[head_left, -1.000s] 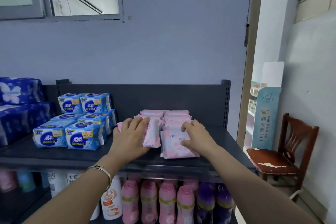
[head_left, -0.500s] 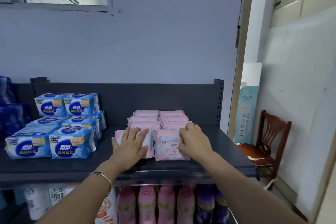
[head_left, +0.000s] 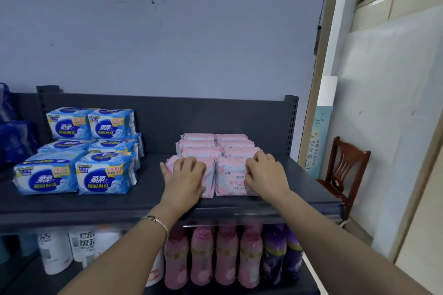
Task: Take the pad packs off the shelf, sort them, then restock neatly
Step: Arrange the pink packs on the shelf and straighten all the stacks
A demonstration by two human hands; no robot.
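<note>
Pink pad packs [head_left: 217,145] stand in two columns on the dark shelf [head_left: 148,199], right of centre. My left hand [head_left: 184,179] lies over the front-left pink pack [head_left: 209,183], fingers curled over its top edge and thumb at its left side. My right hand [head_left: 266,172] holds the front-right pink pack [head_left: 231,181] the same way, fingers bent over its top. Both front packs stand upright, side by side and touching. Blue pad packs [head_left: 105,175] sit stacked in two columns at the shelf's left.
Dark blue packs [head_left: 14,136] lie at the far left. Pink bottles [head_left: 203,256], purple bottles [head_left: 278,254] and white bottles [head_left: 55,249] fill the shelf below. A wooden chair [head_left: 345,170] stands right of the shelf end. Bare shelf lies between the blue and pink groups.
The front-left pink pack went from leaning askew to upright beside the front-right one. Both hands shifted from flat on the packs to curled over their tops.
</note>
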